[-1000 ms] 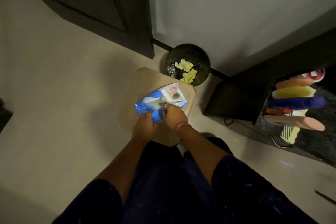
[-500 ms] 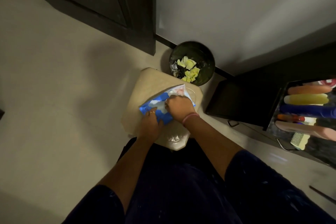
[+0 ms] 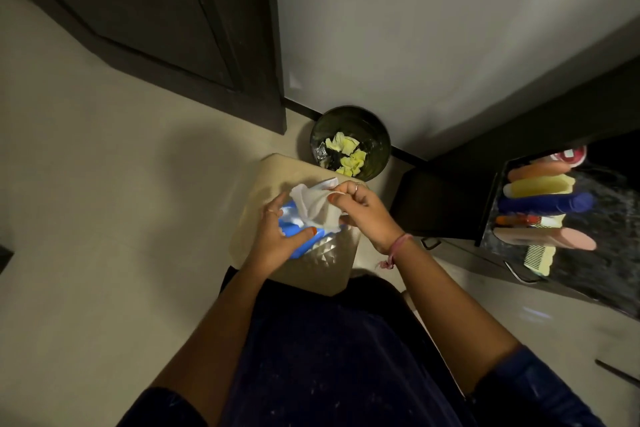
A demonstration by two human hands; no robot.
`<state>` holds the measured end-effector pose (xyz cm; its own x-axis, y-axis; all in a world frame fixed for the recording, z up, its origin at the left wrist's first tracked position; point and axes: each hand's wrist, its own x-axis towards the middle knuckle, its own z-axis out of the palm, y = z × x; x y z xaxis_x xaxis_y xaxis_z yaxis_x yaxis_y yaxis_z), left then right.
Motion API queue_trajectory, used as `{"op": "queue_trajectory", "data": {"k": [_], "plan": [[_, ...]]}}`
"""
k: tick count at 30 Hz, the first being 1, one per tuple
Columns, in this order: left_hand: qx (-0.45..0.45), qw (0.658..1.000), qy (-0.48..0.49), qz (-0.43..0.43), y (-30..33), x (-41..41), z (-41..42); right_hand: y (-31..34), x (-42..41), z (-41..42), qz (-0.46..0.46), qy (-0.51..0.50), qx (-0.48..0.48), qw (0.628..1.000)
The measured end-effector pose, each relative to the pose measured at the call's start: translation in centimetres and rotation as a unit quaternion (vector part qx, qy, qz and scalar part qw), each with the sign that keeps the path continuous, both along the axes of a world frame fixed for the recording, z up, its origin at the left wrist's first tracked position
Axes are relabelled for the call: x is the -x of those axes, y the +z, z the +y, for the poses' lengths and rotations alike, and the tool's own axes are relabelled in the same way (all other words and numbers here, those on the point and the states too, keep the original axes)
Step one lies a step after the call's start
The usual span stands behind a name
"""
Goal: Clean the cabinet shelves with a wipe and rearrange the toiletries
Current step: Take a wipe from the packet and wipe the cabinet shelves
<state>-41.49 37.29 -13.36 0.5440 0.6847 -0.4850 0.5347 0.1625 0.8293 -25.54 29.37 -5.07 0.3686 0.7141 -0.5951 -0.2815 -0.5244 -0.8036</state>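
Dim overall, with a muddy, low-contrast cast. Brightest on the pale grey wall (image 3: 433, 28) at upper right, fading toward the corners. Soft broad shadow across the beige tiled floor (image 3: 86, 218) left of centre. Small glints on the faceted edge of the tan square stool (image 3: 329, 263) and a faint sheen on the glossy dark speckled counter (image 3: 606, 253). Strong wide-angle bending at the edges; slight blur and smearing at far right. Dark panelled door (image 3: 138, 10) nearly featureless.
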Motion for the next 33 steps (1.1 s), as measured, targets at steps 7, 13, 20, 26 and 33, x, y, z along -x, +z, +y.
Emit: {"op": "queue_trajectory", "data": {"k": [7,13,20,26,33], "plan": [[0.262,0.959,0.031,-0.107,4.1,-1.5,0.1,3.6,-0.5,-1.7,0.142,-0.162,-0.039,0.976],[0.362,0.910,0.073,-0.188,8.5,-3.5,-2.4,5.8,-1.1,-6.2,0.199,-0.243,-0.080,0.946],[0.462,0.874,-0.025,-0.149,12.3,-6.9,-7.5,7.6,-2.3,-13.2,0.296,-0.309,-0.155,0.890],[0.533,0.836,-0.005,-0.131,13.7,-10.5,-14.1,8.6,-4.5,-20.3,0.306,-0.334,-0.175,0.874],[0.522,0.839,0.037,-0.146,15.5,-16.5,-22.8,9.8,-9.8,-29.0,0.194,-0.392,-0.132,0.890]]}}
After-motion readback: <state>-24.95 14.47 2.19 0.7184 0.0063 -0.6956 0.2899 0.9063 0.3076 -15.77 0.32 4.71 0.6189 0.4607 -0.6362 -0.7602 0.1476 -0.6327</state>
